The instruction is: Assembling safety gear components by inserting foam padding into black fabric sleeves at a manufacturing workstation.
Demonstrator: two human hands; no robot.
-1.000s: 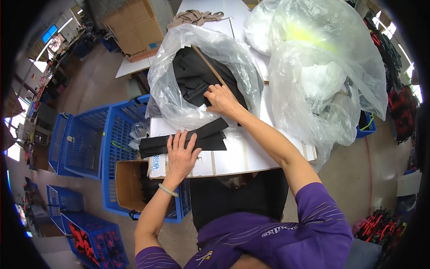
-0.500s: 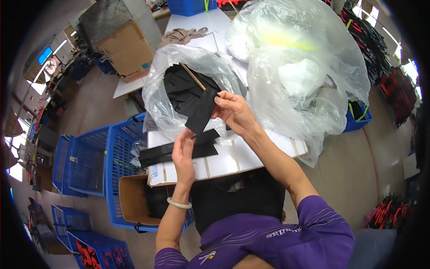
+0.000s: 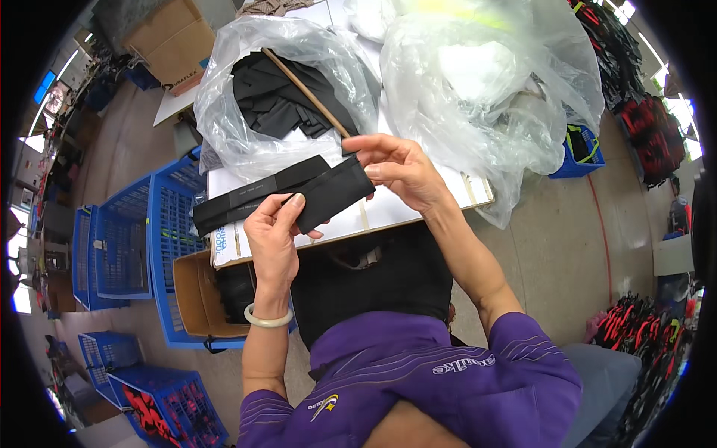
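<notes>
A short black fabric strip (image 3: 334,196) is stretched between my two hands above the table's front part. My left hand (image 3: 276,235) is closed on its left end, thumb on top. At the other end my right hand (image 3: 409,175) grips the edge between thumb and fingers, its index finger reaching out over the strip. A thin wooden stick (image 3: 306,91) slants across an open clear plastic bag (image 3: 216,112) of black fabric pieces (image 3: 280,97). The stick's lower end is by my right fingertips; whether they touch, I cannot tell. More black strips (image 3: 246,198) lie on the table beside my left hand.
A large clear plastic bag (image 3: 478,127) covers the white table's (image 3: 388,213) right side. Left of the table stand blue crates (image 3: 160,231) and an open cardboard box (image 3: 196,299). Another carton (image 3: 168,45) sits at the far left. A blue basket (image 3: 579,157) is at the right.
The strip has swung from hanging off my right hand to lying stretched between both hands. My left hand has closed on its end. The view has shifted, moving the table up and left.
</notes>
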